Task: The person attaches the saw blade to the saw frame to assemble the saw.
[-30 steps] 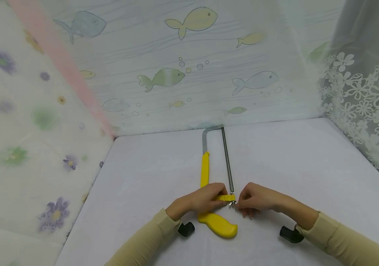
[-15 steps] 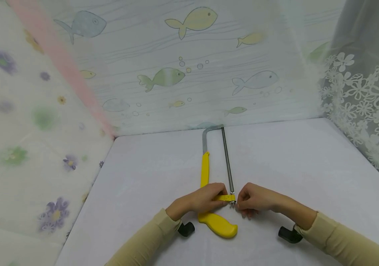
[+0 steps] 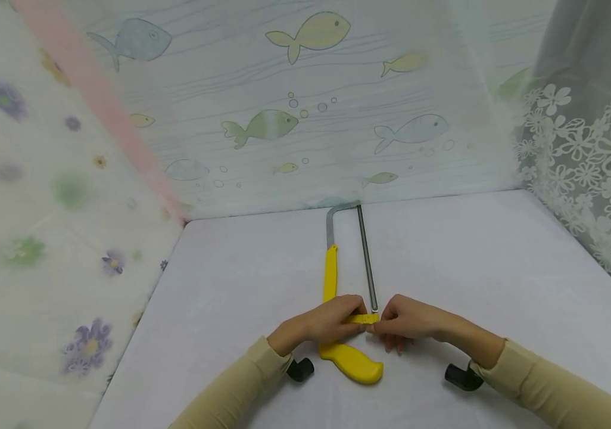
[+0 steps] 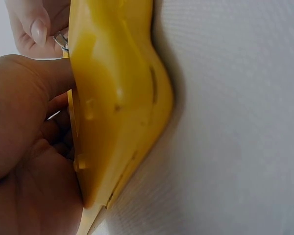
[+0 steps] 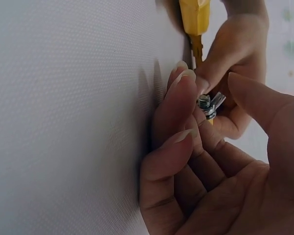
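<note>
A hacksaw (image 3: 330, 273) with a yellow frame and handle (image 3: 356, 364) lies on the white cloth, its dark blade side (image 3: 367, 256) facing right. My left hand (image 3: 332, 319) grips the yellow frame just above the handle; the left wrist view shows the thumb against the yellow body (image 4: 120, 98). At the near end of the blade, my right hand (image 3: 411, 319) has curled fingers around a metal wing nut (image 5: 217, 101) on a threaded bolt. Its thumb tip stands close to one wing. In the head view the right fingers hide the nut.
White cloth (image 3: 241, 280) covers the table. A fish-patterned curtain (image 3: 203, 95) hangs behind it, a flowered one (image 3: 59, 214) at the left, and a grey lace curtain (image 3: 589, 137) at the right. Black wrist cameras (image 3: 463, 377) sit under both sleeves.
My right hand has shifted slightly left onto the wing nut, which showed between the hands earlier and is now covered. The left hand and hacksaw stay in place.
</note>
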`<state>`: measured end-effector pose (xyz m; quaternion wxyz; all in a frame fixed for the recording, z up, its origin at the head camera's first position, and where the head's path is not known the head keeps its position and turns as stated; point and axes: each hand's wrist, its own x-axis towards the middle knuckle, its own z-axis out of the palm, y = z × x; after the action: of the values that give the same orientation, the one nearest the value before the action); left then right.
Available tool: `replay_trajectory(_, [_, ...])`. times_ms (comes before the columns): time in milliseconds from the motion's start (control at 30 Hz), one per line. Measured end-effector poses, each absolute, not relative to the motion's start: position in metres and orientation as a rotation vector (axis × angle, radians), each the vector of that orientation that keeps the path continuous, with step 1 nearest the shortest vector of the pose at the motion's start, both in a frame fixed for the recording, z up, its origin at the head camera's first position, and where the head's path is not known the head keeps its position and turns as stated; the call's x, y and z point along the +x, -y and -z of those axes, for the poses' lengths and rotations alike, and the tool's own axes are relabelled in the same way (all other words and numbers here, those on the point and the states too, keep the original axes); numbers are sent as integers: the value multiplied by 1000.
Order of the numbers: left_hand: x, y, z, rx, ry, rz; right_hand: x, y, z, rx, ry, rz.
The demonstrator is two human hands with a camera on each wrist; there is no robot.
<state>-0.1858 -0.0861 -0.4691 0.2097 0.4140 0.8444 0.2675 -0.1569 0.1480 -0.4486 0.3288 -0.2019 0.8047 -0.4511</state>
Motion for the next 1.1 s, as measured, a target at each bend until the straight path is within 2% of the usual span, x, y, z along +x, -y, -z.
replay_trajectory(1100, [-187, 85, 473, 1114, -2351, -747, -155, -160, 442, -507, -2120, 1201])
